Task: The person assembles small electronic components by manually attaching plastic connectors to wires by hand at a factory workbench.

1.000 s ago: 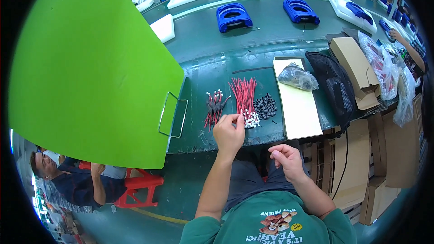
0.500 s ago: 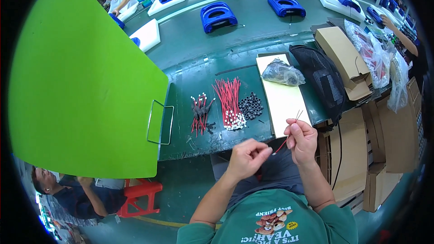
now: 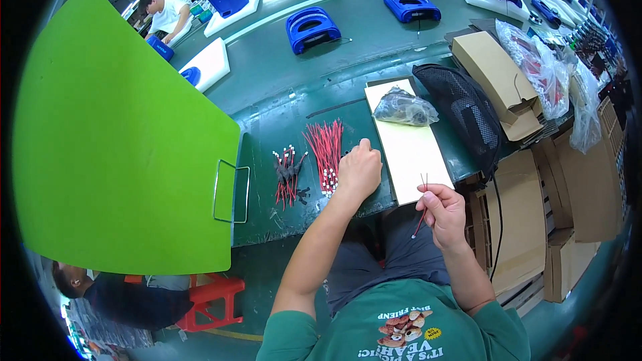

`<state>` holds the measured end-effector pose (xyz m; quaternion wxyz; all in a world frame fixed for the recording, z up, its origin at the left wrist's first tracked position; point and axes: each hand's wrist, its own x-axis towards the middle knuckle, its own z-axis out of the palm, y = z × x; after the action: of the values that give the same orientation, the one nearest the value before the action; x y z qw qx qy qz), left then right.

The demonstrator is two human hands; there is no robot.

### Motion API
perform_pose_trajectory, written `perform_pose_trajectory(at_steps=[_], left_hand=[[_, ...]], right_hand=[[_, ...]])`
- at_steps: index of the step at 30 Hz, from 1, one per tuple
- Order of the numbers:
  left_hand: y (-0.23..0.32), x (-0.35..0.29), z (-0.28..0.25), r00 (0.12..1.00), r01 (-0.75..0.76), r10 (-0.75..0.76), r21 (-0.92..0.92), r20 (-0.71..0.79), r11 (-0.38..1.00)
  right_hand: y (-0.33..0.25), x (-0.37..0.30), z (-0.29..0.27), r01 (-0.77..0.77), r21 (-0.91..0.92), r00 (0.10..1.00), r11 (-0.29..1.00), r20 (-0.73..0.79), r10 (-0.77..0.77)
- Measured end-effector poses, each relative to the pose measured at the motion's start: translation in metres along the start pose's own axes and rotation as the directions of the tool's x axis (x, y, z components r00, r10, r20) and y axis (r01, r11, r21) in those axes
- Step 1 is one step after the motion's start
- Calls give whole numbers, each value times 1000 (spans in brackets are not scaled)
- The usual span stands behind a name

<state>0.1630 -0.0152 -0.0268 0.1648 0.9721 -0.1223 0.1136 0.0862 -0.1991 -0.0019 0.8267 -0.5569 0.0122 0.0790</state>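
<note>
A broad green board [image 3: 114,140] fills the space far to the left of both hands, with a wire handle [image 3: 231,190] on its near edge. The dark green counter [image 3: 267,214] runs under the left hand and beyond it toward the conveyor, where blue housings [image 3: 311,27] sit well away. To the right of the left hand lies a pale yellow sheet [image 3: 411,154], carrying a clear bag of dark parts [image 3: 404,108] at its far end; a black mesh bag [image 3: 465,110] leans just past that.

The left hand [image 3: 358,172] rests knuckles up on the counter, fingers curled down over the spot just right of the fanned bundle of red wires [image 3: 325,147]; whether it grips anything beneath cannot be told. A smaller bunch of red and black wires [image 3: 287,174] lies further to its left. The right hand [image 3: 443,210] hovers off the counter edge above the lap, thumb and forefinger pinching a single red wire [image 3: 422,206] that points up past the fingers.

The likely risk is that the thin wire slips from the light pinch and drops into the lap or to the floor, or that the left hand drags and tangles the fanned bundle.

The left fingertips and whatever lies under them are hidden, and the wire ends are too small to make out.
</note>
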Motion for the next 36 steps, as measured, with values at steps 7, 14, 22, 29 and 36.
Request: perform_pose_trajectory(at_steps=[7,14,22,29,36], left_hand=[[9,3,-9,999,39,-39,-29,-10,999],[28,-59,-41,945,220,-255,-975,204,35],[46,-90,-30,945,-7,-256,-774,201,-634],[49,-92,-36,925,3,-304,-802,230,-598],[44,-99,-27,922,146,-258,-876,288,-459]], right_hand=[[-3,-2,-1,-12,-5,1000,1000,-3,12],[-3,-6,5,50,-83,995,995,90,-42],[3,-12,26,160,-225,959,961,265,-97],[4,-15,29,71,-228,980,971,197,-25],[-1,-14,35,-44,-79,971,996,231,61]])
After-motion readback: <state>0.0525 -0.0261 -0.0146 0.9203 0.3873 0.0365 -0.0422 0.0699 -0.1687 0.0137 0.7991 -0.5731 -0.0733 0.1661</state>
